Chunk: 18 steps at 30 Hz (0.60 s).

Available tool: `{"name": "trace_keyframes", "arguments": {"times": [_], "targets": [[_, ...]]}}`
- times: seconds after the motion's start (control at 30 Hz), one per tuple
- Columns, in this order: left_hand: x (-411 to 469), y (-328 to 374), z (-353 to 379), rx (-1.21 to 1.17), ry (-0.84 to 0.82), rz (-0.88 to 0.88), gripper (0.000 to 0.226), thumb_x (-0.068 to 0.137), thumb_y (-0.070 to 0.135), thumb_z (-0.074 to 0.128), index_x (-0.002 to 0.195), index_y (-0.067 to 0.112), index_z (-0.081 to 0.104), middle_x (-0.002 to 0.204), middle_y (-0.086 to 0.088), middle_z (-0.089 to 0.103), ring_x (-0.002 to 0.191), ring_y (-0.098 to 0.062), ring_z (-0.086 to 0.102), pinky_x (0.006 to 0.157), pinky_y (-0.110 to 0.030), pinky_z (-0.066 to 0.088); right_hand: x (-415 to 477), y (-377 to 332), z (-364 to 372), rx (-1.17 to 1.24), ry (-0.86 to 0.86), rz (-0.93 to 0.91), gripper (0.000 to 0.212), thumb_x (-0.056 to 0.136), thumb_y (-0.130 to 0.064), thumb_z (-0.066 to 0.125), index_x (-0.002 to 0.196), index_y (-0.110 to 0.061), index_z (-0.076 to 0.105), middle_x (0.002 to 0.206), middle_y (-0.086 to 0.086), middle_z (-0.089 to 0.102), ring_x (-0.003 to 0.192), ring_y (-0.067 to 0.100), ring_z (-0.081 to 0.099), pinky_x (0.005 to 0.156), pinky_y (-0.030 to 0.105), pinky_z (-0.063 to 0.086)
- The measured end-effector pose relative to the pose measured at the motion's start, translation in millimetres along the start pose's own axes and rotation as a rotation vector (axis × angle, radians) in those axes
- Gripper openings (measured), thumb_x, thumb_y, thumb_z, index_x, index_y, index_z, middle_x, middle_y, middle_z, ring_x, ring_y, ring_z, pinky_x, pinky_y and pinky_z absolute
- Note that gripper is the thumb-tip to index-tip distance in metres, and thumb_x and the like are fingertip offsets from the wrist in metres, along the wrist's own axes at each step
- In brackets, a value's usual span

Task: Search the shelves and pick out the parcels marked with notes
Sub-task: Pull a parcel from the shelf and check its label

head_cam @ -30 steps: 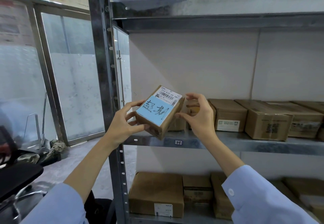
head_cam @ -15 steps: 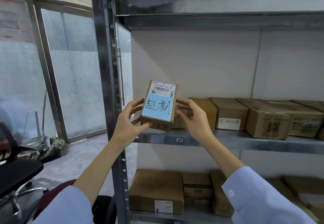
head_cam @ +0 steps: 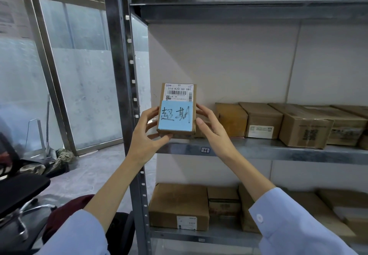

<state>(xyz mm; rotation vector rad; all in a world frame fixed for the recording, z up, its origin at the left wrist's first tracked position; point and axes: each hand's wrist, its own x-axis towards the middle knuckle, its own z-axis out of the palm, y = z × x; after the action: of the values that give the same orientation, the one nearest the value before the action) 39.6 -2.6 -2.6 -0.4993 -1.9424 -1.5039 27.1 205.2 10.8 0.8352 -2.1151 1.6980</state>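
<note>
Brown parcel [head_cam: 177, 111], blue note [head_cam: 176, 117] (dark handwritten characters), white barcode label [head_cam: 178, 92], grey metal shelf [head_cam: 258, 147].

One parcel [head_cam: 178, 93], one note [head_cam: 176, 116], two hands [head_cam: 146, 137] [head_cam: 214, 131]

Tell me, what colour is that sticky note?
Light blue, with dark handwriting: the note on the parcel, in the head view.
</note>
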Motion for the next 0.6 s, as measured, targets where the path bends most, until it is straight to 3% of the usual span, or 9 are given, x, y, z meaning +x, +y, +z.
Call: {"name": "trace_keyframes", "arguments": {"times": [0.13, 0.27, 0.37, 0.5, 0.6], "targets": [[-7.7, 5.8, 0.8, -0.008, -0.008, 0.017, 0.072, 0.071, 0.015, 0.083, 0.128, 0.032, 0.042, 0.125, 0.029, 0.056, 0.125, -0.003, 0.051, 0.09, -0.025, 0.055, -7.6, -4.1, 4.8, 0.08, 0.004, -0.007, 0.056, 0.095, -0.041, 0.048, 0.147, -0.031, 0.034, 0.141, -0.015, 0.047, 0.125, -0.003, 0.05, 0.092, 0.02, 0.05], [-14.4, 13.9, 9.0, -0.011, -0.026, 0.025, 0.069, 0.069, 0.023, 0.078, 0.127, 0.032, 0.042, 0.122, 0.038, 0.054, 0.124, 0.003, 0.05, 0.088, -0.02, 0.054, -18.2, -6.3, 4.2, 0.118, 0.046, -0.002, 0.044, 0.098, -0.039, 0.052, 0.139, -0.043, 0.037, 0.138, -0.019, 0.05, 0.127, 0.009, 0.052, 0.092, 0.029, 0.054], [-21.8, 16.2, 17.7, -0.02, -0.045, 0.048, 0.069, 0.071, 0.024, 0.077, 0.128, 0.035, 0.04, 0.129, 0.027, 0.053, 0.125, -0.002, 0.051, 0.088, -0.024, 0.055, -31.3, -7.7, -2.5, 0.102, 0.081, 0.005, 0.043, 0.096, -0.039, 0.053, 0.135, -0.049, 0.038, 0.141, -0.014, 0.049, 0.129, 0.014, 0.052, 0.095, 0.039, 0.054], [-32.4, 17.9, 36.7, -0.039, -0.109, 0.084, 0.072, 0.074, 0.024, 0.075, 0.135, 0.029, 0.038, 0.137, 0.013, 0.051, 0.129, -0.009, 0.05, 0.093, -0.03, 0.055, -53.9, -9.9, -18.4, 0.039, 0.143, 0.03, 0.045, 0.097, -0.038, 0.052, 0.138, -0.048, 0.036, 0.144, -0.012, 0.047, 0.12, 0.01, 0.059, 0.086, 0.03, 0.056], [-40.3, 21.2, 57.3, -0.049, -0.172, 0.099, 0.075, 0.074, 0.026, 0.075, 0.139, 0.024, 0.037, 0.137, 0.012, 0.051, 0.129, -0.009, 0.049, 0.095, -0.023, 0.052, -74.8, -8.4, -35.3, -0.039, 0.208, 0.065, 0.048, 0.094, -0.046, 0.052, 0.139, -0.048, 0.034, 0.143, -0.015, 0.047, 0.124, 0.01, 0.055, 0.093, 0.032, 0.053]]}}
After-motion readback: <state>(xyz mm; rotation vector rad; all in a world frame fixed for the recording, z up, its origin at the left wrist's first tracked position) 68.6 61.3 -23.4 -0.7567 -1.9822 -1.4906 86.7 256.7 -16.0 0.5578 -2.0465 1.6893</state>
